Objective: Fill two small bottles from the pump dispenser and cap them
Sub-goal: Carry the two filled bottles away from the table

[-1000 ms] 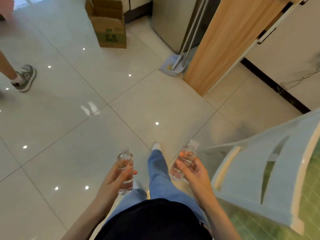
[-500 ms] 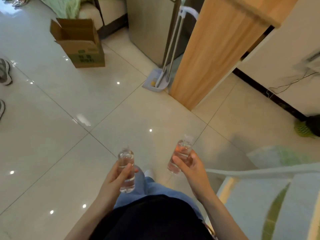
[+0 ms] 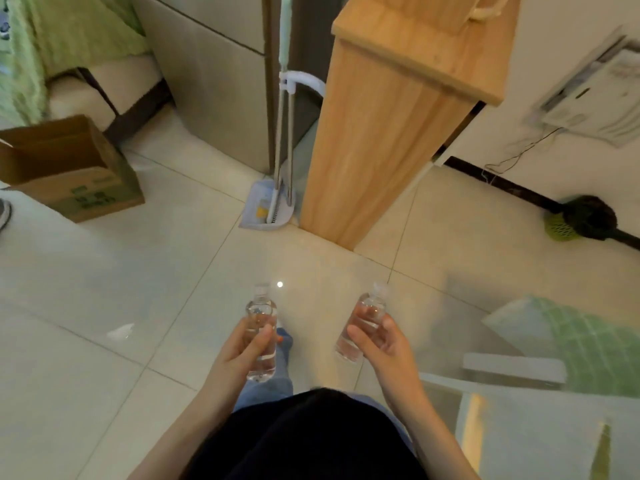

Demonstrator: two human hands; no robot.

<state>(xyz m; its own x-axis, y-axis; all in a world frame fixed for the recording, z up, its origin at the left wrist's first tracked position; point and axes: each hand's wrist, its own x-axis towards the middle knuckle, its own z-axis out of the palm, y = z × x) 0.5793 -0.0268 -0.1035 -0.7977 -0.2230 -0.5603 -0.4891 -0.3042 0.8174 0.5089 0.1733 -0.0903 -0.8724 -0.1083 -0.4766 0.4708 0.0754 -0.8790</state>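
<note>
Two unlabelled capped bottles (image 3: 261,336) (image 3: 363,323), one per hand (image 3: 239,355) (image 3: 388,348).

The frame holds two small clear bottles (image 3: 261,327) (image 3: 364,323) at lower centre, two hands (image 3: 239,355) (image 3: 388,351), one cardboard box (image 3: 69,168) at left, one dustpan (image 3: 265,209) at centre, and one wooden cabinet (image 3: 388,133) above.

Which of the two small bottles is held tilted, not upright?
The bottle in the right hand, the right bottle: its cap leans to the right. The left bottle, in the left hand, looks upright.
</note>
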